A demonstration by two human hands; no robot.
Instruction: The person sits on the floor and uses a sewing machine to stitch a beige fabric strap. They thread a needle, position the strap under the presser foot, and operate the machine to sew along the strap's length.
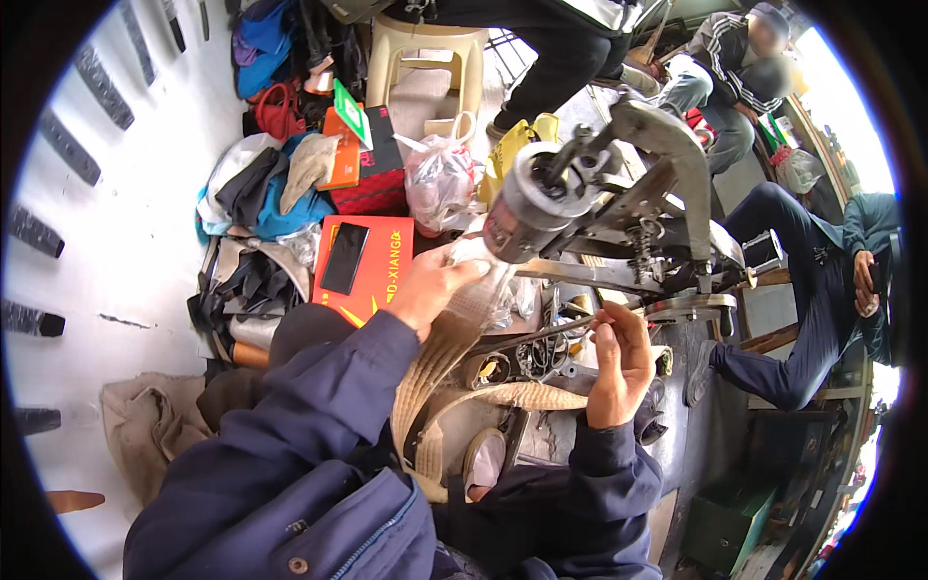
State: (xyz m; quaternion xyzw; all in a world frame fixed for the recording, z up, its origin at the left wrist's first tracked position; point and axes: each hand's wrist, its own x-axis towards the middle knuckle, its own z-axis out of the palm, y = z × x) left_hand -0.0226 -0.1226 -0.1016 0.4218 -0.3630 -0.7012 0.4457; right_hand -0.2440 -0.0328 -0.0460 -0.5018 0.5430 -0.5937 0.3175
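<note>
My left hand (pixel 430 290) grips a whitish fabric piece (pixel 476 268) beside the cylinder head (pixel 517 215) of a metal hand-operated machine (pixel 677 164), which looks like a sewing machine. A beige ribbed fabric strip (pixel 440 360) hangs below that hand and loops toward the right. Below the machine's arm, my right hand (pixel 621 362) has curled fingers, with thumb and fingertips closed at a thin metal rod (pixel 551 331) that slants down leftward. Under the machine lie metal tools and small parts (pixel 541 353), partly hidden.
A phone (pixel 344 259) lies on a red box (pixel 382 246). Left are fabric piles (pixel 253 280) and a white slotted wall (pixel 145 222); behind, a plastic stool (pixel 425 43) and bags (pixel 440 174). Seated people (pixel 739 87) (pixel 793 319) occupy the right, another person's dark-trousered leg (pixel 551 68) the top.
</note>
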